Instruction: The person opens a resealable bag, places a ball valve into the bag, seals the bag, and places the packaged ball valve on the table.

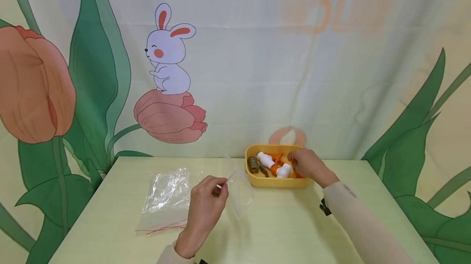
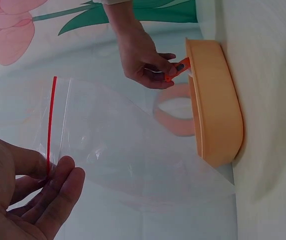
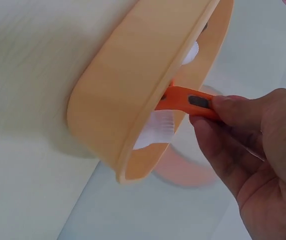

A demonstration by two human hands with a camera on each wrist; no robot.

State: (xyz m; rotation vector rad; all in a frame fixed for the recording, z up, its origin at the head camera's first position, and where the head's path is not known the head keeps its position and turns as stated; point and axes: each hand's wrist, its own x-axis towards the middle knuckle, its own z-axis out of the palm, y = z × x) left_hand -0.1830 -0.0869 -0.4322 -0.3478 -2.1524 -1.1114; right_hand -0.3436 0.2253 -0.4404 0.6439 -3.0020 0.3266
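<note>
My left hand pinches a clear zip bag near one end of its red seal strip. The bag hangs from the fingertips, left of a yellow plastic bin. At the bin's right end, my right hand reaches over the rim. Its thumb and fingers pinch a flat orange handle-like piece with a grey oval inset. The lower end of that piece is hidden inside the bin. Beside it is a white ribbed plastic piece.
More white plastic pieces, orange bits and a dark brownish cylinder lie in the bin. Several clear bags with red strips lie flat at the left of the pale table. Behind stands a printed curtain.
</note>
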